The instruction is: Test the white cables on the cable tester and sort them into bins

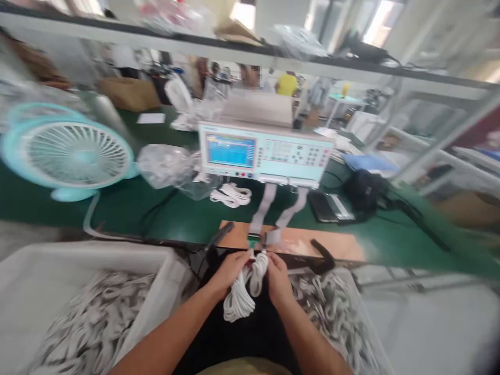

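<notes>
At the bench's front edge, my left hand [233,266] pinches the upper end of a coiled white cable [238,302] whose loops hang below it. Close beside it, my right hand [278,273] closes on a smaller white cable coil [258,273]; whether the two coils are one cable I cannot tell. The cable ends meet a small green connector board [253,242] just above my fingers. Grey ribbon cables [262,208] run from there up to a bench tester [265,153] with a lit blue screen. My fingertips partly hide the plug ends.
White bins of coiled cables stand left [164,260] and right [361,312] of my lap. A turquoise fan [78,156], plastic bags [164,164] and another white cable coil [230,195] sit on the green bench [187,219]. A shelf [234,44] crosses above; people are in the background.
</notes>
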{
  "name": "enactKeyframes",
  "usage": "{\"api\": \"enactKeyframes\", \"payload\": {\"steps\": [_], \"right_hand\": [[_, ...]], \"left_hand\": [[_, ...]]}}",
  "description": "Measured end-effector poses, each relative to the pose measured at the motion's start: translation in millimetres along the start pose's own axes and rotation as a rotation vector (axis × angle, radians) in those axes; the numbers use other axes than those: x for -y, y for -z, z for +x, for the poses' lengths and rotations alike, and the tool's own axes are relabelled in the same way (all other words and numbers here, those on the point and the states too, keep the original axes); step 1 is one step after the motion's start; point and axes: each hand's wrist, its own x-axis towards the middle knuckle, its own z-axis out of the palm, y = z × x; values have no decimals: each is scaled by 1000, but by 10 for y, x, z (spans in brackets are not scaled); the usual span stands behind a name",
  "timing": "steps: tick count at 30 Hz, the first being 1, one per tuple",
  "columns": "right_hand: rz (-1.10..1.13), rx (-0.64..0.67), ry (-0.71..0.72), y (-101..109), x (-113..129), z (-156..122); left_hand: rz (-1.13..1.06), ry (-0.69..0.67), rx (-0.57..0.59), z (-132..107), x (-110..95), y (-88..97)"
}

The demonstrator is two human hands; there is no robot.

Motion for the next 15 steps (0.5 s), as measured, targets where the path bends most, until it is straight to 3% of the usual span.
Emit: {"api": "enactKeyframes", "payload": {"steps": [2, 5, 7, 9, 12, 15], "right_hand": [[-27, -31, 41, -72, 41, 4], [-64, -96, 47, -119, 57, -21], [-94, -112, 43, -111, 15, -76], [-124, -87, 23, -61, -70, -164], [-60, -87, -119, 184, -236, -300], [33, -269, -251, 732, -355, -366]], "left_hand": [[-51, 9, -8, 46, -53, -78], [4, 51, -148, 46, -81, -111], [46, 72, -230, 19, -19, -116], [30, 119, -237, -47, 107, -140], [-69, 282, -153, -188, 338, -240], [-166, 419, -116, -270, 504, -371]]}}
